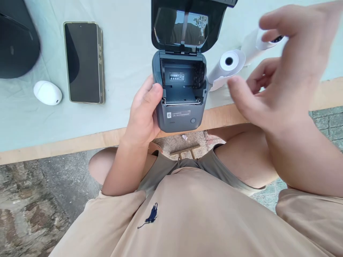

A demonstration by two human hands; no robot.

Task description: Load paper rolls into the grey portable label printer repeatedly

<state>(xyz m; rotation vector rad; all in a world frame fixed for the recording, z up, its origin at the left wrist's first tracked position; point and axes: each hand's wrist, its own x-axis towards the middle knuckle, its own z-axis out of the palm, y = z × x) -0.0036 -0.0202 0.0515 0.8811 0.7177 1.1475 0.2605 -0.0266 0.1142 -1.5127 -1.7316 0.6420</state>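
Note:
A dark grey portable label printer is held at the table's front edge, its lid swung up and its paper bay bare of any roll. Wrapped around the printer's left side is my left hand, thumb on the rim. My right hand hovers to the right with fingers apart and nothing in them. Close to its thumb stands a white paper roll with a loose end hanging out. Behind that, a second white roll is partly hidden by my right fingers.
On the left of the pale-covered table lie a smartphone, a white oval case and a black rounded object. The wooden table edge runs in front of my lap.

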